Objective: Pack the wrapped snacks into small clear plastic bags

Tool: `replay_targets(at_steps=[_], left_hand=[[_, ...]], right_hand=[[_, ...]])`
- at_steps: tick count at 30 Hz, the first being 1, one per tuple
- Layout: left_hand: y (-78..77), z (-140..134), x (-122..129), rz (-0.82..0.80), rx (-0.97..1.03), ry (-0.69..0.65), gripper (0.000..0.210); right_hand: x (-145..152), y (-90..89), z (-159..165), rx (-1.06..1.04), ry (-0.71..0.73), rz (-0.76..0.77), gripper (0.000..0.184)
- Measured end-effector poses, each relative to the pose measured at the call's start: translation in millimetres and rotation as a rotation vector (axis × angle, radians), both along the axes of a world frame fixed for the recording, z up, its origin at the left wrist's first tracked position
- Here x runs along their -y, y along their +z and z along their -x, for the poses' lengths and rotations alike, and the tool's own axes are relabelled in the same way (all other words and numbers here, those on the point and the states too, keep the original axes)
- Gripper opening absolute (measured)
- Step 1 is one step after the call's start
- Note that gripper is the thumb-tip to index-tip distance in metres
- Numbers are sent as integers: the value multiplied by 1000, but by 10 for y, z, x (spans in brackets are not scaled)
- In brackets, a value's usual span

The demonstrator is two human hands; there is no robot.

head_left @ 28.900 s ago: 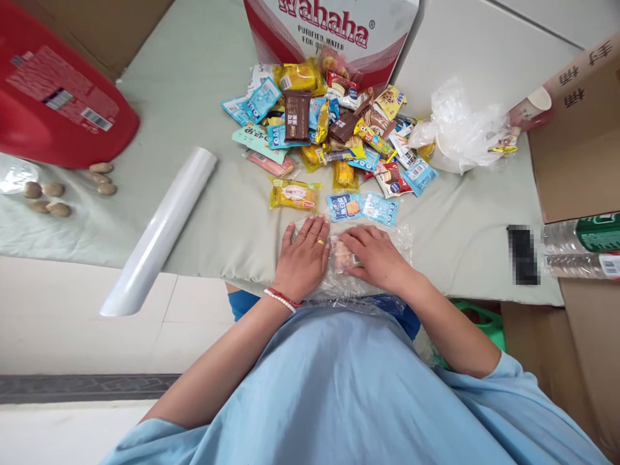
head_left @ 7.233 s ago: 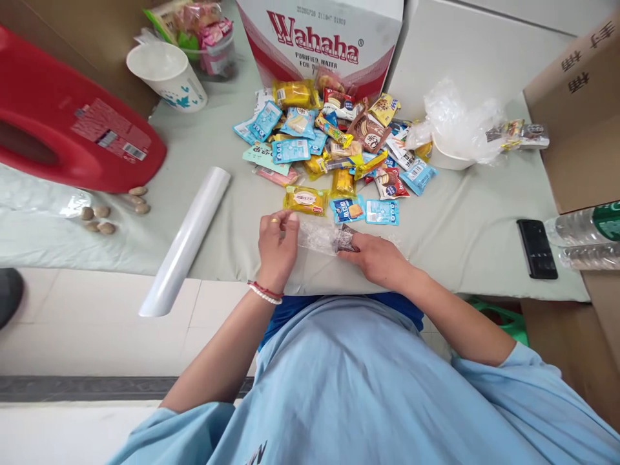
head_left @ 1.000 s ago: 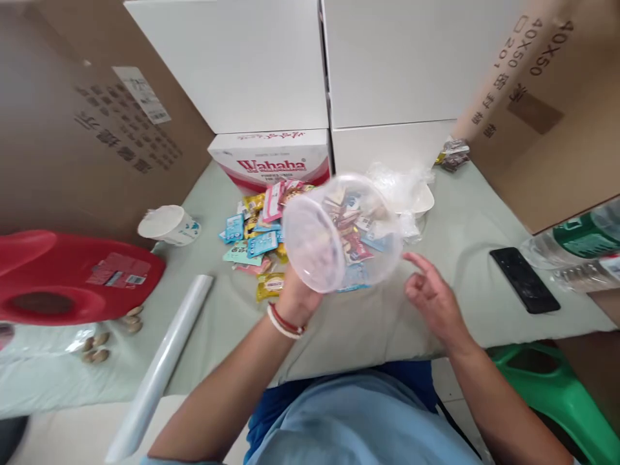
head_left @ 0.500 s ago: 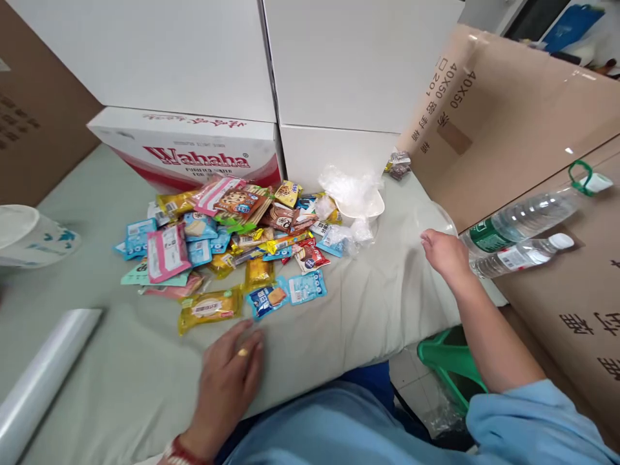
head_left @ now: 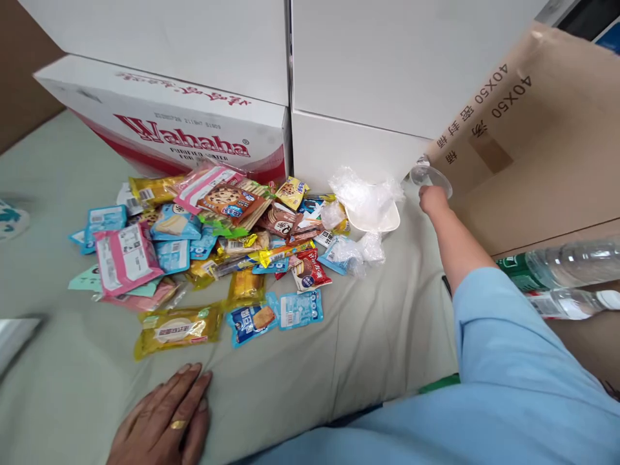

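My right hand [head_left: 433, 199] reaches to the back right of the table and is closed on the edge of a clear round plastic lid [head_left: 440, 181]. Its fingertips are partly hidden. Flat on the cloth at the front left lies my left hand [head_left: 162, 413], fingers stretched out and holding nothing. Just beyond it is a yellow bread packet [head_left: 179, 328], with a blue snack packet [head_left: 252, 320] to the right. A heap of wrapped snacks [head_left: 232, 200] spreads behind these. Beside the heap, a white bowl [head_left: 382, 223] has crumpled clear plastic film [head_left: 358, 190] in it.
A white and red Wahaha carton [head_left: 194, 135] stands behind the snacks, against white panels [head_left: 378, 64]. Cardboard [head_left: 547, 129] walls the right side, with two plastic bottles [head_left: 576, 265] lying near it. A patterned paper tub [head_left: 12, 219] is at the left edge.
My right hand has moved away from me, carrying the clear lid from near the bottles to the back corner. My left hand stays flat on the cloth. The view has shifted right.
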State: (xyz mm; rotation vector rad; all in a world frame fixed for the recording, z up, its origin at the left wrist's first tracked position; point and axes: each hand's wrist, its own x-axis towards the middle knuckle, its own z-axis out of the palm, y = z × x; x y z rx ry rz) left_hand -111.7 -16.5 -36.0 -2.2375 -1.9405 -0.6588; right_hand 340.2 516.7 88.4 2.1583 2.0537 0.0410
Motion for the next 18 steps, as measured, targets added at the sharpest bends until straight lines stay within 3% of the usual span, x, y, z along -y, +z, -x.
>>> replay_targets(at_steps=[2, 4, 8, 11, 14, 16, 18], left_hand=[[-20, 3, 25, 14, 22, 14, 46], [-24, -9, 42, 16, 48, 23, 48], [6, -63, 39, -9, 92, 48, 50], [39, -93, 25, -38, 119, 50, 46], [73, -103, 36, -56, 184, 41, 36], [119, -121, 66, -70, 295, 32, 27], [206, -184, 97, -76, 487, 69, 20]], right_hand=[[-89, 40, 44, -60, 12, -27, 38], [-11, 84, 126, -215, 39, -158, 47], [652, 149, 445, -509, 147, -397, 48], [1387, 136, 773, -617, 381, -318, 49], [2006, 70, 1071, -630, 657, -54, 43], [2317, 2, 1226, -681, 611, -6, 37], [2615, -82, 1367, -929, 476, -21, 40]])
